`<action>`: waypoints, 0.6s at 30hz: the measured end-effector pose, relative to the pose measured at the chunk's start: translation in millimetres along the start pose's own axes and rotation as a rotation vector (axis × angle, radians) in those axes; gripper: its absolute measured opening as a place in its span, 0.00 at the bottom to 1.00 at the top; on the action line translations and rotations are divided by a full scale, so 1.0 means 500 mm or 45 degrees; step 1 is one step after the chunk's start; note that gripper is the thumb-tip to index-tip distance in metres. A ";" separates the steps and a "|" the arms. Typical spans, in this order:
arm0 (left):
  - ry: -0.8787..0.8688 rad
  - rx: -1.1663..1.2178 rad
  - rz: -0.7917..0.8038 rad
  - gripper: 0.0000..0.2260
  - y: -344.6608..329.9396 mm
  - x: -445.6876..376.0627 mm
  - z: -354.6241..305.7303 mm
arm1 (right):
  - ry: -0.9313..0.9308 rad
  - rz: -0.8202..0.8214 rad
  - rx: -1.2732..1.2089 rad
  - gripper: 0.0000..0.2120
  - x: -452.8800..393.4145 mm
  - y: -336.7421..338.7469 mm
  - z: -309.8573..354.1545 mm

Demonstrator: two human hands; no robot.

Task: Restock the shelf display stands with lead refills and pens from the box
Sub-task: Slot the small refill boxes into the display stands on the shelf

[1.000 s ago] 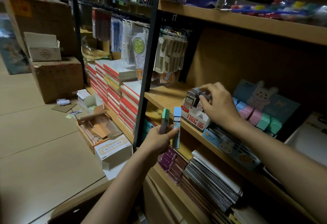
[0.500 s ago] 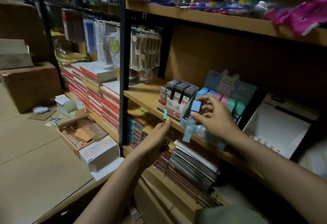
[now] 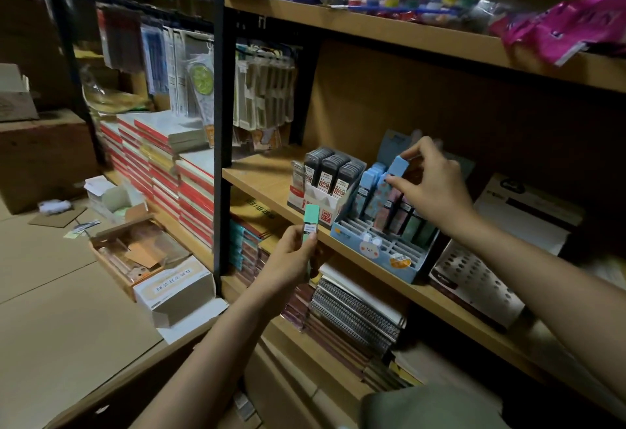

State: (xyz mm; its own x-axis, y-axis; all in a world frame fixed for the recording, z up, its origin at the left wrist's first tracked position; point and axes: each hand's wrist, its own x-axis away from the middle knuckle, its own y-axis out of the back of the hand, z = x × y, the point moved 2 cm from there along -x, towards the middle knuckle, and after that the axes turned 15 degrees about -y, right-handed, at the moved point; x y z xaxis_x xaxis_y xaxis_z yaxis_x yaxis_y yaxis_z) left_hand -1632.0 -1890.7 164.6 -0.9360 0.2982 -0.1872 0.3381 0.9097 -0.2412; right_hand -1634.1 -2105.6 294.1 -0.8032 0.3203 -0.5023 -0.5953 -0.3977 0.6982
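Two display stands side by side on the middle shelf [image 3: 261, 179]: a white-and-red stand [image 3: 316, 196] with three columns of dark lead refill cases, and just to its right a pale blue bunny-print stand [image 3: 376, 252] with pastel refill cases upright in its rear slots, front slots bare; exact count of pastel cases hard to tell. Two loose cases in play. One blue refill case [image 3: 397, 166], tilted, pinched at its top between thumb and fingertips of the right hand [image 3: 432, 184], lower end down among the rear slots of the blue stand; right arm stretched forward over the shelf edge. One green-capped refill case [image 3: 311, 222], upright, gripped by curled fingers of the left hand [image 3: 293, 257], raised just in front of the shelf edge, below the white-and-red stand. On the floor at left, an open cardboard box [image 3: 135, 252] beside a white carton [image 3: 176, 289].
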 end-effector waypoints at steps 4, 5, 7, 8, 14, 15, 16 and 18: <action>0.034 0.060 -0.010 0.09 0.009 -0.008 0.001 | 0.066 -0.012 0.200 0.16 -0.017 -0.041 0.001; 0.035 0.062 -0.017 0.09 0.013 -0.010 0.001 | 0.056 -0.004 0.245 0.16 -0.021 -0.049 -0.003; 0.039 0.074 -0.036 0.09 0.019 -0.015 0.003 | 0.021 0.020 0.321 0.17 -0.026 -0.066 -0.011; 0.036 0.065 -0.043 0.09 0.022 -0.017 0.004 | 0.002 0.034 0.339 0.17 -0.026 -0.074 -0.014; 0.004 -0.027 -0.064 0.08 0.034 -0.024 0.011 | -0.003 0.043 0.436 0.16 -0.027 -0.103 -0.032; 0.000 -0.030 -0.073 0.07 0.035 -0.025 0.012 | 0.027 0.007 0.458 0.16 -0.027 -0.102 -0.032; -0.001 -0.032 -0.081 0.08 0.035 -0.026 0.013 | 0.054 -0.030 0.482 0.15 -0.028 -0.101 -0.033; 0.001 -0.047 -0.081 0.08 0.034 -0.027 0.014 | 0.066 -0.082 0.538 0.13 -0.030 -0.098 -0.035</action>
State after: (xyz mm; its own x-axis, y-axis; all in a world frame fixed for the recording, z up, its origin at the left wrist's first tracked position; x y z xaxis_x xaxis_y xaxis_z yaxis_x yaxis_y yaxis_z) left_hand -1613.0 -1881.4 156.5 -0.9555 0.2396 -0.1721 0.2741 0.9369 -0.2170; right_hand -1593.3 -2106.0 258.5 -0.7710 0.2854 -0.5694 -0.5911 0.0124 0.8065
